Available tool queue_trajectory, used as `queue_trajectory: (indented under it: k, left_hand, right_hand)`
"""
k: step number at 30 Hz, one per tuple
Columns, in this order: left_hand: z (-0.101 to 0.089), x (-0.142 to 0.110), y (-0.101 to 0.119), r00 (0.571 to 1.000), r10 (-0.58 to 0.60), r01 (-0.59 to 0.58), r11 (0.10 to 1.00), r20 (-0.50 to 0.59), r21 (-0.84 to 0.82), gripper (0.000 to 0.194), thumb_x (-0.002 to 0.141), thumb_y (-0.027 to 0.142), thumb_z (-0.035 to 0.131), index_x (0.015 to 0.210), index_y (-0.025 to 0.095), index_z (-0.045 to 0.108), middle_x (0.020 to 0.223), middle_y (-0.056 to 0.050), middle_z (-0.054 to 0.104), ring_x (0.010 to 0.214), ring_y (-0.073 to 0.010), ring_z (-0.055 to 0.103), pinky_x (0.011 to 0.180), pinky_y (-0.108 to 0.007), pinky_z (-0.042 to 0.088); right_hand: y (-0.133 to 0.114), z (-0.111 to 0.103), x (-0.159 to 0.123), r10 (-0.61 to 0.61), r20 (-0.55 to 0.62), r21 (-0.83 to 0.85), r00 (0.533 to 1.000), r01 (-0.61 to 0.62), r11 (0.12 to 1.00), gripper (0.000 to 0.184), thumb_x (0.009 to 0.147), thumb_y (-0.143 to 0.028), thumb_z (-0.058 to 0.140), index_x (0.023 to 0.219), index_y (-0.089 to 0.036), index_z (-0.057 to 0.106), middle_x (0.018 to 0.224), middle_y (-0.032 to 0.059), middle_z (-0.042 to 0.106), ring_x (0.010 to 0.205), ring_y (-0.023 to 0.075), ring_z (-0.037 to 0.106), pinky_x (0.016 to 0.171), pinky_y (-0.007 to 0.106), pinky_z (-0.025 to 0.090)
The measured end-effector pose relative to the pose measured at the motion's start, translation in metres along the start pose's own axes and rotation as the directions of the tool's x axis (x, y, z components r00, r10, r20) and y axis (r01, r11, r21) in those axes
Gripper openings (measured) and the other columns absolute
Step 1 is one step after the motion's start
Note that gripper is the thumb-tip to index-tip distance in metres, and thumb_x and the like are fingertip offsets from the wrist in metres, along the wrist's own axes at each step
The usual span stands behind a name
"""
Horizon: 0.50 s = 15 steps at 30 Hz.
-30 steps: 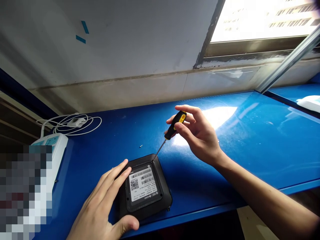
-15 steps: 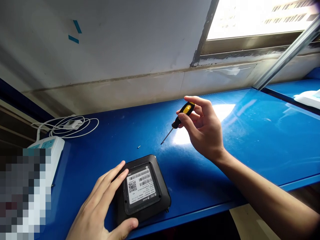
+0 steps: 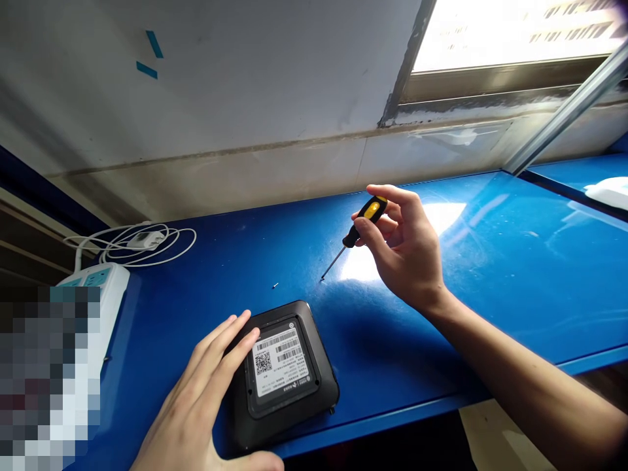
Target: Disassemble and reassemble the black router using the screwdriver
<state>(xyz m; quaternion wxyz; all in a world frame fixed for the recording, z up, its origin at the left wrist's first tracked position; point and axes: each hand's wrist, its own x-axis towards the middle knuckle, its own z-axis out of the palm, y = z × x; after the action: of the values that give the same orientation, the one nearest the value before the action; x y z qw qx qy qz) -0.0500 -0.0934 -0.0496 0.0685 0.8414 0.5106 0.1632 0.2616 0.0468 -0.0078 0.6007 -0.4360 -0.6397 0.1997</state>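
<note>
A black set-top box (image 3: 321,366) lies label side up near the front edge of the blue table. My left hand (image 3: 196,399) rests along its left side, fingers stretched out with tips on the far left rim; the thumb lies apart, near the front edge. My right hand (image 3: 405,245) is closed around the black and yellow handle of a screwdriver (image 3: 363,222), pointing down to the left beyond the box. At the shaft's end shows a small dark bit, perhaps a screw; I cannot tell whether it touches the table. A small screw (image 3: 275,286) lies just beyond the box.
At the left stands a white power strip (image 3: 118,278), partly covered by a pixelated patch. Behind it lie a coiled white cable (image 3: 189,245) and a white adapter (image 3: 147,241). A metal post (image 3: 564,108) rises at the right, by a white object (image 3: 608,191).
The view has shifted slightly. My left thumb has slid down and off the box's near edge. My right hand still holds the screwdriver in nearly the same place.
</note>
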Motion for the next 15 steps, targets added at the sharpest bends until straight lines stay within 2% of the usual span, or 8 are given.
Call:
queue_trajectory:
  k: [4,8,12,15]
  left_hand:
    - [0.007,-0.003,-0.002,0.998,-0.06,0.061,0.994,-0.01,0.091,0.113,0.075,0.064,0.081,0.167,0.034,0.024,0.171,-0.009,0.038,0.149,-0.0468,0.045,0.103,-0.064,0.059]
    - [0.008,-0.005,0.001,0.996,-0.083,0.085,0.993,-0.023,0.083,0.108,0.079,0.058,0.077,0.168,0.034,0.021,0.171,-0.007,0.037,0.153,-0.0445,0.039,0.111,-0.063,0.053]
    - [0.006,-0.004,0.003,0.992,-0.123,0.124,0.991,-0.025,0.058,0.102,0.082,0.059,0.075,0.167,0.036,0.022,0.172,-0.006,0.036,0.153,-0.0428,0.041,0.112,-0.063,0.052]
    - [0.006,-0.004,0.003,0.988,-0.155,0.156,0.987,-0.01,0.035,0.101,0.083,0.059,0.074,0.166,0.037,0.023,0.172,-0.006,0.036,0.151,-0.0425,0.044,0.109,-0.065,0.053]
  right_hand:
    - [-0.008,0.001,0.001,0.085,0.032,0.226,0.996,-0.09,0.97,0.033,0.094,-0.039,0.072,0.123,-0.033,0.06,0.096,0.0012,0.069,0.074,0.0184,0.073,0.066,0.036,0.067]
    - [-0.012,0.003,-0.002,0.2,0.192,0.37,0.961,-0.259,0.892,0.035,0.092,-0.042,0.073,0.123,-0.03,0.061,0.096,0.0012,0.073,0.075,0.0166,0.072,0.066,0.034,0.065]
    - [-0.012,0.007,-0.009,0.191,0.376,0.445,0.907,-0.358,0.821,0.035,0.096,-0.038,0.071,0.127,-0.028,0.06,0.099,0.0011,0.073,0.076,0.0134,0.071,0.067,0.03,0.064]
    - [-0.015,0.008,-0.014,0.173,0.461,0.468,0.87,-0.404,0.786,0.034,0.097,-0.037,0.07,0.128,-0.028,0.059,0.1,0.0007,0.072,0.077,0.0126,0.071,0.068,0.029,0.064]
